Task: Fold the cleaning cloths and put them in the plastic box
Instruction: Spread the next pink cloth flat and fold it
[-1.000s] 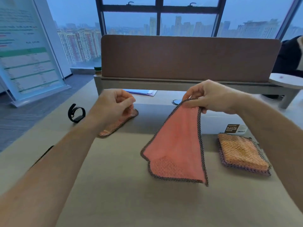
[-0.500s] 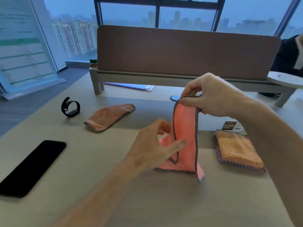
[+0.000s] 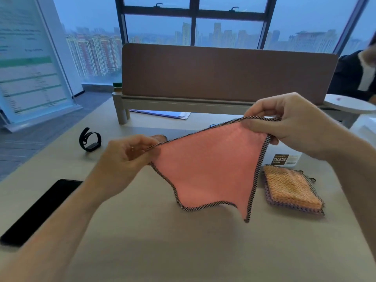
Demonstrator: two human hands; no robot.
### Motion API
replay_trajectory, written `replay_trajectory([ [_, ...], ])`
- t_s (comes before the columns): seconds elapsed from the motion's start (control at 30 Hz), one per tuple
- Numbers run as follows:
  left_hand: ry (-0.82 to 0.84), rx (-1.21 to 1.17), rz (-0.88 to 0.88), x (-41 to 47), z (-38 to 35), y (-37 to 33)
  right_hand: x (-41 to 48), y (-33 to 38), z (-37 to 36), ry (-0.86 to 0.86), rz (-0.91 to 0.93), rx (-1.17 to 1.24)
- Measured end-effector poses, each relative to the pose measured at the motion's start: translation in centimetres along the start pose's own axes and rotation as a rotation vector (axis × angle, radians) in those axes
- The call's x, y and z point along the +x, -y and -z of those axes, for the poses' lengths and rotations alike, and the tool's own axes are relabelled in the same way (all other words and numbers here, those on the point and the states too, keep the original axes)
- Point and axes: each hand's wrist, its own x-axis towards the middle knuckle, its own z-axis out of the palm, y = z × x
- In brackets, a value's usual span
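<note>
Head view. A pink cloth (image 3: pixel 207 169) hangs spread in the air above the tabletop (image 3: pixel 183 251), held by its upper edge. The left hand (image 3: pixel 126 157) pinches one top corner and the right hand (image 3: pixel 284 123) the other, the fingers (image 3: pixel 256 127) of each curled closed on the dark trim. The lower corners hang free, and no fold shows in this cloth. To its right a stack (image 3: pixel 291 188) of folded cloths lies on the tabletop just in front of the plastic box (image 3: pixel 293 157), not inside it; the box's interior is hidden. Another cloth (image 3: pixel 159 137) shows only partly behind the left hand, so whether it is folded cannot be told. Judged progress: part of the folding is done. The held cloth remains to be folded, the far one perhaps too, and all must go into the box. A phone (image 3: pixel 40 210) and a watch (image 3: pixel 90 139) lie at left.
</note>
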Motion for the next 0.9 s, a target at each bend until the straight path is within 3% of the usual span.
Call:
replay_trajectory([
  [0.17, -0.184, -0.134, -0.136, -2.3, 3.1, -4.5, -3.3, 0.3, 1.7, -0.005, 0.072, 0.181],
  [0.3, -0.197, -0.214, -0.164, -0.7, 3.7, -6.1, -2.9, 1.3, 2.5, -0.011, 0.104, 0.192],
  [0.47, -0.135, 0.018, -0.014, 3.6, 0.9, -3.5, 1.6, -1.3, -0.4, 0.041, -0.007, 0.045],
  [0.57, -0.065, -0.024, 0.188, 4.3, -1.5, 1.7, 3.5, -5.8, -4.1, 0.068, -0.092, -0.053],
  [0.67, -0.065, 0.13, 0.287, 4.4, -3.1, 7.3, 4.4, -10.2, -7.6, 0.074, -0.164, -0.261],
  [0.8, -0.109, 0.549, 0.108, 3.3, -4.9, 9.6, 3.4, -11.8, -11.4, 0.033, -0.227, -0.513],
  [0.9, 0.101, 0.612, -0.017, 1.9, -6.4, 9.0, 1.1, -10.7, -14.8, 0.036, -0.116, -0.553],
])
